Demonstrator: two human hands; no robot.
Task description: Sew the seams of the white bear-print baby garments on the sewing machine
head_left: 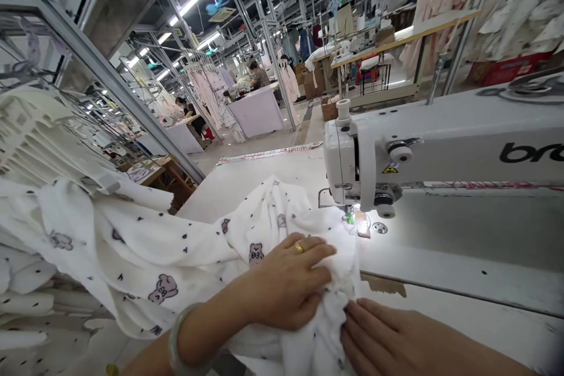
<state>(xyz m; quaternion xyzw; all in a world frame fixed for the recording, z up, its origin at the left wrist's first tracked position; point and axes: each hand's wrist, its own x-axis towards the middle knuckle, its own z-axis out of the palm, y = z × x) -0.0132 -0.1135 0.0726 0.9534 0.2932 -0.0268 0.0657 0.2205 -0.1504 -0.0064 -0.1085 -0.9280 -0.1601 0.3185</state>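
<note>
A white, soft fabric [198,247] printed with bears and small dark marks spreads over the sewing table, its right edge under the needle area of a white sewing machine [396,147]. My left hand [291,282], with a ring and a pale bangle, lies on the fabric with bent fingers gathering it just in front of the presser foot [349,216]. Lower down, my right hand [383,335] pinches the ruffled right edge, fingers together and thumb hidden. Green shows at the foot, and a light shines on the fabric there.
More white printed fabric [44,317] is piled at the left below a rack of white hangers [53,135]. A metal frame post [118,88] slants across the left. Beyond the table [273,164] are co-workers, other workstations and hanging pink garments [440,0].
</note>
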